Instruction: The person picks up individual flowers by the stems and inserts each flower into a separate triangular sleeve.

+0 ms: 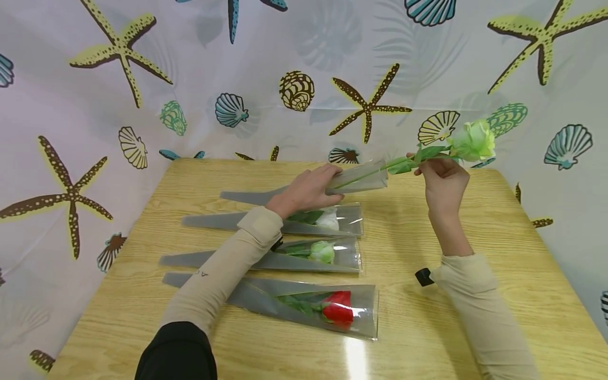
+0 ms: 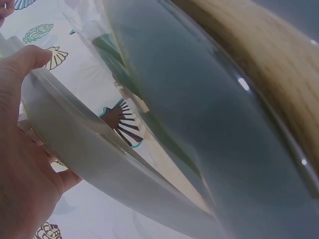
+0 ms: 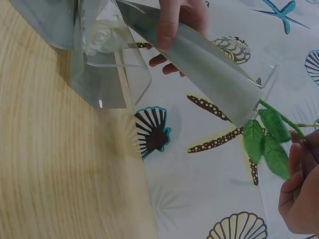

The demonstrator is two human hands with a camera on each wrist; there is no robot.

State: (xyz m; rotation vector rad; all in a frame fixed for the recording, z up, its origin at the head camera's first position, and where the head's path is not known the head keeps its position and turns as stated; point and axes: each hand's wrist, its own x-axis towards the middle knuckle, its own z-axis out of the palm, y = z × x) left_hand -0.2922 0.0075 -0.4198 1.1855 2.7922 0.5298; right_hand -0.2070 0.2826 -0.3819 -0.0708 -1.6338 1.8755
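My left hand (image 1: 311,187) grips a grey and see-through flower sleeve (image 1: 372,182) above the back of the table, its open end to the right. In the left wrist view, thumb and fingers of the left hand (image 2: 25,134) lie on opposite sides of the sleeve. A pale green rose (image 1: 472,141) is pinched by its stem in my right hand (image 1: 445,184), just below the bloom. Its lower stem reaches into the sleeve's mouth, while bloom and leaves (image 3: 269,134) stay outside. The sleeve's narrow end points left.
On the wooden table (image 1: 404,327) lie a wrapped white rose (image 1: 328,219), a wrapped pale green rose (image 1: 322,252) and a wrapped red rose (image 1: 339,309), one below another, partly under my left arm. A cloth with shells and starfish (image 1: 266,47) hangs behind.
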